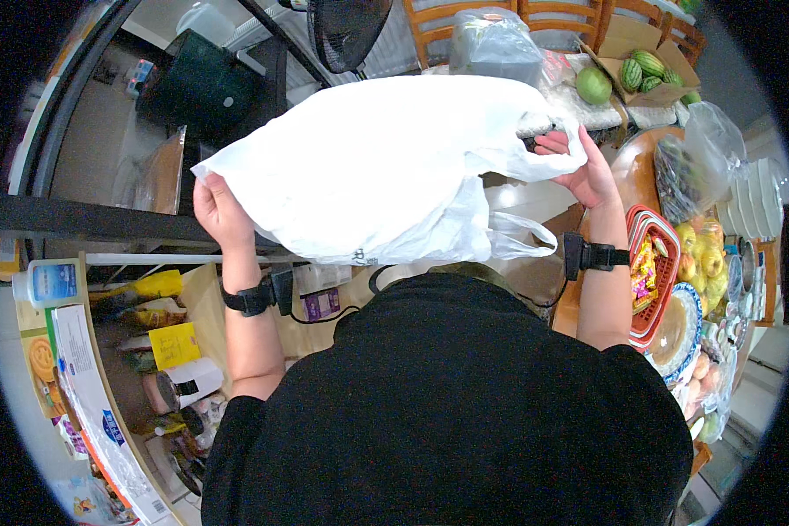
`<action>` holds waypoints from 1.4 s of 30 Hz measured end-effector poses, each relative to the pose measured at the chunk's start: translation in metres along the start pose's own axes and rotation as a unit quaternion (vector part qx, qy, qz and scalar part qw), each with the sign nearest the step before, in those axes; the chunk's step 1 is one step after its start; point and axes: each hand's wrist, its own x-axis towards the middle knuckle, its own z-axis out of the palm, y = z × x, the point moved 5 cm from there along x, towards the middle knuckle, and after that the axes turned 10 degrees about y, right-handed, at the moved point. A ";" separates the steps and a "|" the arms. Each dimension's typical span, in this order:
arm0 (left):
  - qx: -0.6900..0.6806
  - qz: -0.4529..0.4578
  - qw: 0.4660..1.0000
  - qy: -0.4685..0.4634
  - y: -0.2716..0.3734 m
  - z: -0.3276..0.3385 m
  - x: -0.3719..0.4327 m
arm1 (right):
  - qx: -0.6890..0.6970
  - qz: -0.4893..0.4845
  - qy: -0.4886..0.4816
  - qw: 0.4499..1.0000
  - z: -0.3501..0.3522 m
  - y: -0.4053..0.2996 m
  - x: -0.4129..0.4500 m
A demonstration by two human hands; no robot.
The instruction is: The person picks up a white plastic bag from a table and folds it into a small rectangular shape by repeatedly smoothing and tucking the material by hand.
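Observation:
A white plastic carrier bag [381,171] is stretched sideways between my two hands, its handles at the right end. My left hand [223,212] pinches the bag's far left corner between thumb and curled fingers. On the right, my right hand [577,164] has its fingers through one handle loop, palm up and fingers apart, with the loop lying across it. The second handle loop [526,243] hangs loose below that wrist. Both wrists wear black straps with small devices.
At right, a wooden table [569,309] bears a red basket [672,263] of wrapped snacks, bagged fruit [703,260] and a blue-rimmed plate [692,309]. Beyond are a box of watermelons [647,69] and a black fan [345,33]. Shelves [98,355] with packages stand at left.

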 end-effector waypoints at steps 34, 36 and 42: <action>0.171 0.031 0.924 0.341 0.010 -0.063 -0.016 | 0.248 -0.015 0.206 0.947 -0.134 -0.001 0.089; 0.191 0.049 0.922 0.332 0.019 -0.052 -0.018 | 0.233 -0.004 0.193 0.953 -0.165 0.002 0.104; 0.262 0.202 0.903 0.275 0.043 -0.047 -0.020 | 0.157 0.034 0.293 0.943 -0.184 0.016 0.102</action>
